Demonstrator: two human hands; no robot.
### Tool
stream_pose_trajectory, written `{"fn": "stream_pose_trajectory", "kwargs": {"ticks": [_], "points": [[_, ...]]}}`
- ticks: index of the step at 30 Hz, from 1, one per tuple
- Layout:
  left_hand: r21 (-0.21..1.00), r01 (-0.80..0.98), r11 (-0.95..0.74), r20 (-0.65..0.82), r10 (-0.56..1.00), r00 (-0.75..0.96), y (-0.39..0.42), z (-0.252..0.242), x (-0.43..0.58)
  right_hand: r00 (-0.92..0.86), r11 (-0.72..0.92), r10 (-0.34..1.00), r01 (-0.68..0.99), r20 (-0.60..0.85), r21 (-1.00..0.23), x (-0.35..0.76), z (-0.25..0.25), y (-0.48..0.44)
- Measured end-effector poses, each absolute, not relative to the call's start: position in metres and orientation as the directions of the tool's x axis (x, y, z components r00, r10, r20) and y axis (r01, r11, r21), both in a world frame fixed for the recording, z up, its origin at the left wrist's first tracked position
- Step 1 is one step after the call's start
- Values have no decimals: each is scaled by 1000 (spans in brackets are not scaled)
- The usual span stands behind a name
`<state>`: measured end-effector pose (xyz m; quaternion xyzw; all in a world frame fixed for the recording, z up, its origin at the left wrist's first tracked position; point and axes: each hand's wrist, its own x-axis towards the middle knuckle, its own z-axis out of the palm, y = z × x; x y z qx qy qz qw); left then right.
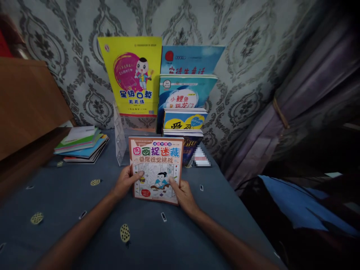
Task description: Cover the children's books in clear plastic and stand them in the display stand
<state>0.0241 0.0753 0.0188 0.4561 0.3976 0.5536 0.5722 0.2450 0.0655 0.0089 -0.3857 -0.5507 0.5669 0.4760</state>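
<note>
A brown-bordered picture book (pixel 157 170) with a cartoon figure on its cover is held upright between both hands, its front facing me. My left hand (pixel 125 183) grips its left edge, thumb on the cover. At the right edge, my right hand (pixel 184 193) does the same. Just behind stands a clear tiered book rack (pixel 120 138), partly hidden by the book. Its back tier bears a yellow workbook (pixel 135 75) at left and a blue book (pixel 194 58) at right. Lower in front of the blue one are a teal book (pixel 188 90), yellow-and-blue books (pixel 184 120) and dark blue books (pixel 192 146).
A stack of books (pixel 81 144) lies left of the rack on the blue patterned tablecloth (pixel 92 232). Patterned wallpaper (pixel 244 48) is behind. A wooden panel (pixel 28 93) stands at left, a tied purple curtain (pixel 261 131) at right, past the table's edge.
</note>
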Motion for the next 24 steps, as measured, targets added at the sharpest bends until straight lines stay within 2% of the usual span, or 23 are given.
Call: {"fn": "stream_pose_trajectory", "kwargs": {"ticks": [4,9,12,16,19,24], "points": [[991,-120,-61,85,974,212,74,34,8,-264,134,953,-86,152,-987,252,18,69],[987,34,-158,141,945,295,59,52,-5,-308,269,916,-5,257,-963,267,34,74],[966,102,-236,190,922,338,47,59,-10,-359,405,866,94,349,-909,278,52,74],[924,214,-318,244,919,310,31,65,-15,-423,551,796,210,433,-808,294,83,67],[905,263,-335,253,920,299,22,67,-16,-495,593,763,281,416,-754,302,104,59],[897,285,-338,273,931,244,11,79,-13,-635,650,684,307,359,-695,303,125,52]]}}
